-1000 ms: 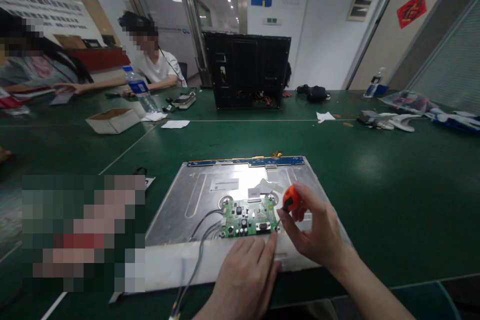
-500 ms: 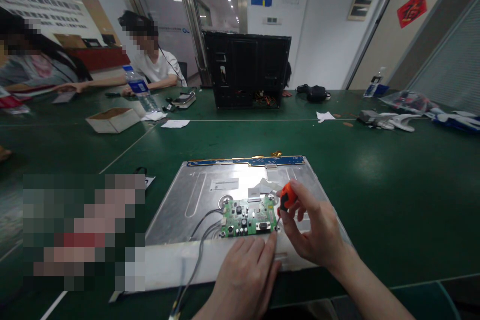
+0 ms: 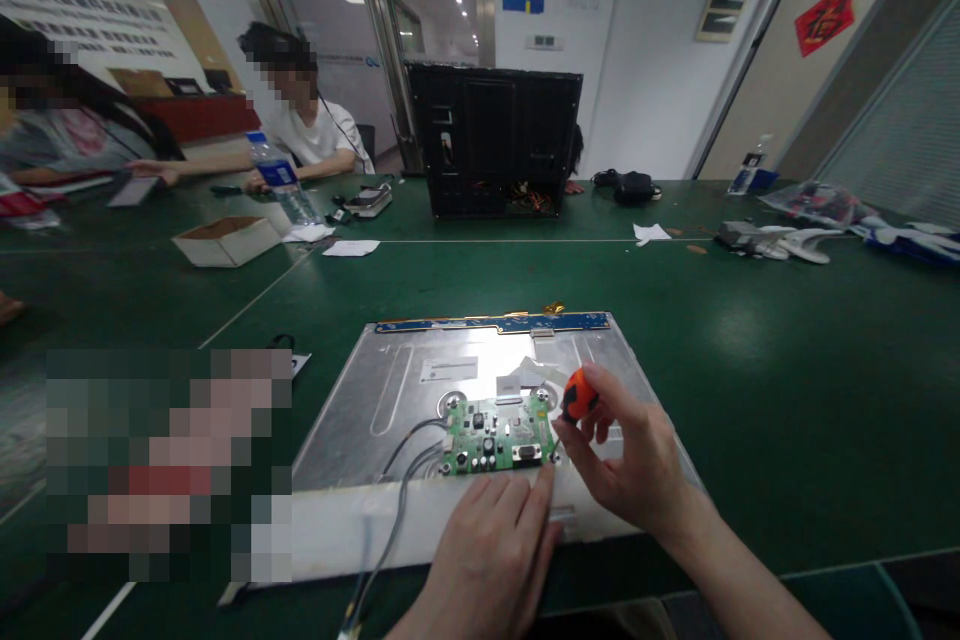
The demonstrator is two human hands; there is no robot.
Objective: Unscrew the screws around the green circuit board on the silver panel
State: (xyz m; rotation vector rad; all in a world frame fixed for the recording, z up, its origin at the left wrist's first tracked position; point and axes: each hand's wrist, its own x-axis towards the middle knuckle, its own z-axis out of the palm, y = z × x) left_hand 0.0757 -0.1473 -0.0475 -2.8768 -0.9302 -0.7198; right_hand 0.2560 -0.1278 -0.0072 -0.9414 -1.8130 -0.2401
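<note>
Here, the panel [image 3: 345,440] lies flat by the near edge of the desk [image 3: 780,390], with the green board [image 3: 499,435] on it, a little nearer the panel's near edge than its far one. The right hand [image 3: 637,460] grips the orange and black handle of the driver [image 3: 580,395] between thumb and fingers. The driver tilts, its thin shaft running down toward the board's near right corner; whether the tip sits in a screw is too small to tell. The left hand [image 3: 491,540] is palm down, holding nothing visible, fingers extended and close together, the index fingertip right by that same corner.

Grey wires [image 3: 401,505] leave the board's left side and cross the panel's near edge. A blue strip [image 3: 427,325] runs along the panel's far edge.

The black monitor [image 3: 499,135] stands near the far edge of the desk, back turned this way. Left of it are the bottle [image 3: 281,178], leaning, and an open box [image 3: 225,242]. A person [image 3: 330,135] in white sits at the far edge, reaching toward the left edge, where a second person [image 3: 82,135] sits. A pixelated patch hides the desk's near left part.
</note>
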